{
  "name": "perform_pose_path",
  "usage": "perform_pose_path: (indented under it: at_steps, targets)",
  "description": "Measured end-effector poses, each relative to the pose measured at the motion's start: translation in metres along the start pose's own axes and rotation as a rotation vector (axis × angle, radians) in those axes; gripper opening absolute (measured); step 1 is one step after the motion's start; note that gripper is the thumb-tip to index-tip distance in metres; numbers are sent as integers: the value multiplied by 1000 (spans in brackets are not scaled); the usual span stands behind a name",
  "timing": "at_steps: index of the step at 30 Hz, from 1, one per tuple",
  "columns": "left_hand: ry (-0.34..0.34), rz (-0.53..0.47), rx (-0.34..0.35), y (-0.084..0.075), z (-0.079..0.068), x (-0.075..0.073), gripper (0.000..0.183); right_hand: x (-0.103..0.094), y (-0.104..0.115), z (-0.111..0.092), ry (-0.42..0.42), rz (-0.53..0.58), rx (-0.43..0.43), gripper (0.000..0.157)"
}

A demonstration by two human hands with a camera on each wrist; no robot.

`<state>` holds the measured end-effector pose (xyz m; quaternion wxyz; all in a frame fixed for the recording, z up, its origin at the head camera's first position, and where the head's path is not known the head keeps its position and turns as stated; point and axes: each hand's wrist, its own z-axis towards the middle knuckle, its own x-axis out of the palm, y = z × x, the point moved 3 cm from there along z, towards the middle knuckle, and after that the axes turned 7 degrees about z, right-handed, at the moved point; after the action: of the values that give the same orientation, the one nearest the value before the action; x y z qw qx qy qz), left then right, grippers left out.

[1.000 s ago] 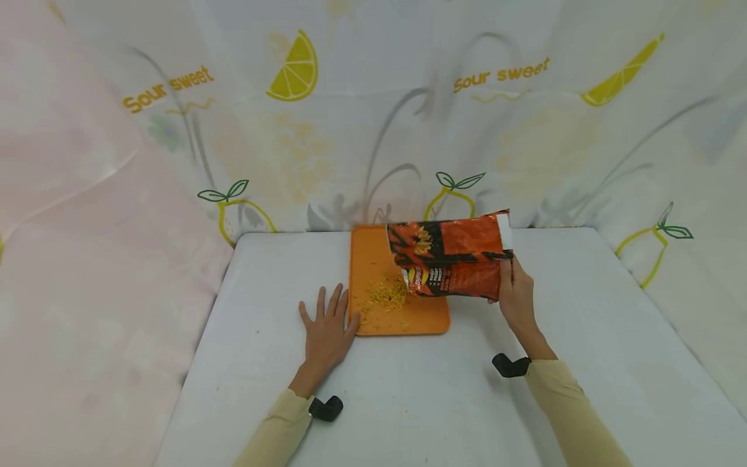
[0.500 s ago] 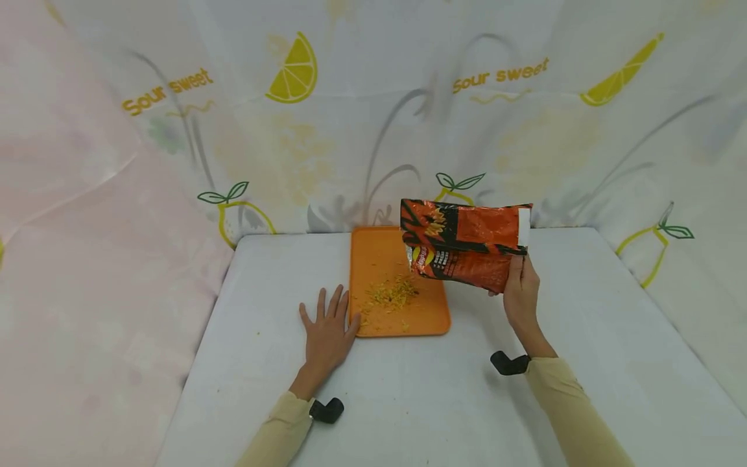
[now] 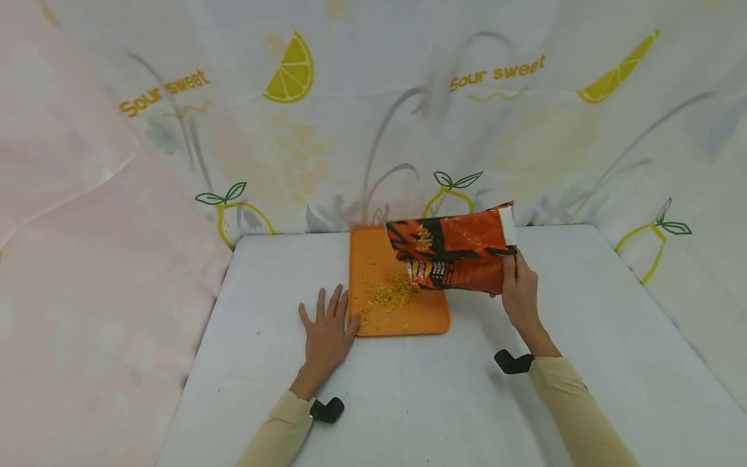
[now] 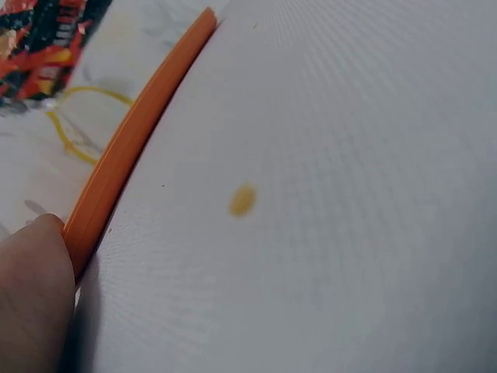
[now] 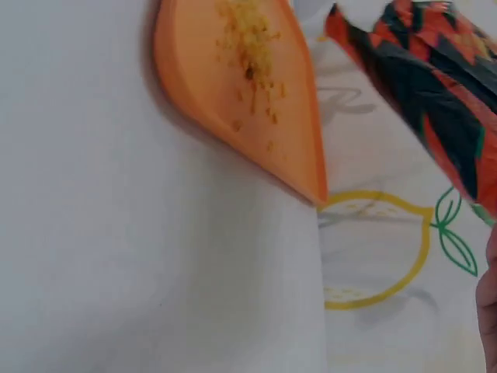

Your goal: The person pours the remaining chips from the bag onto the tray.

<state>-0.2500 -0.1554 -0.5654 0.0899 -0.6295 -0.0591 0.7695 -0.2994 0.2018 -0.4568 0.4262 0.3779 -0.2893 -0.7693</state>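
Note:
An orange tray [image 3: 373, 246] lies on the table with a small heap of yellow crumbs [image 3: 390, 292] on it. My right hand [image 3: 519, 288] grips a red and black chip bag [image 3: 467, 240] by its right end. The bag is tipped sideways above the tray, its left end over the crumbs. In the right wrist view the bag [image 5: 443, 85] hangs apart from the tray. My left hand [image 3: 327, 334] lies flat with fingers spread at the tray's left edge. Its thumb [image 4: 31, 272] touches the orange rim in the left wrist view.
The white table [image 3: 408, 402] carries a few stray crumbs, one of them a yellow crumb [image 4: 243, 200] left of the tray. A lemon-printed cloth [image 3: 362, 130] hangs behind the table's back edge.
The bag in my right hand rose and shifted right, then came back left and slightly lower. My left hand and the tray have stayed put.

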Motion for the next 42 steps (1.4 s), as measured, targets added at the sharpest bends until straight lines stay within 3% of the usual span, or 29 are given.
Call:
perform_pose_path:
  at_steps: [6, 11, 16, 21, 25, 30, 37, 42]
  targets:
    - [-32, 8, 5, 0, -1, -1, 63, 0, 2, 3, 28, -21, 8, 33]
    - [-5, -4, -2, 1, -1, 0, 64, -1, 1, 4, 10, 94, 92, 37]
    - [-13, -1, -9, 1, -1, 0, 64, 2, 3, 5, 70, 26, 85, 37]
    - [-20, -26, 3, 0, -1, 0, 64, 0, 1, 3, 22, 111, 148, 39]
    - [-45, -17, 9, -1, -1, -1, 63, 1, 0, 2, 36, 51, 116, 38]
    - [-27, -16, 1, 0, -1, -1, 63, 0, -2, 0, -23, 81, 141, 40]
    - [-6, -17, -11, 1, -2, 0, 63, 0, -2, 0, -30, 58, 134, 40]
    - [-17, -18, -7, 0, -2, 0, 64, 0, 1, -1, -32, -25, 76, 38]
